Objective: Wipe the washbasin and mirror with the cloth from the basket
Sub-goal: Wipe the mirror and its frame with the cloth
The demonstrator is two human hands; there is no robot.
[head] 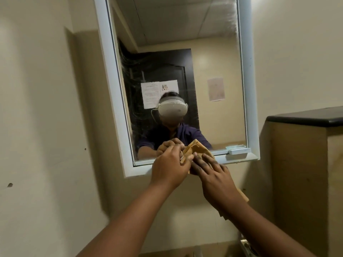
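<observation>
Both hands [169, 166] [213, 173] hold the cloth [196, 148] against the mirror [213, 71].

Cream-painted walls [42, 108] close in on every side, plain and a little scuffed, with two small dark holes [9, 185] low on the left one. A shallow step in the plaster [69, 58] runs down the left wall and throws a soft shadow beside it. To the right stands a tan partition [297, 173], capped by a black ledge [306, 118] with a rounded front edge. The light is even and warm, falling from overhead, brighter on the upper right wall and duller lower down. At the bottom edge something metallic [245, 244] glints, too blurred to make out.
</observation>
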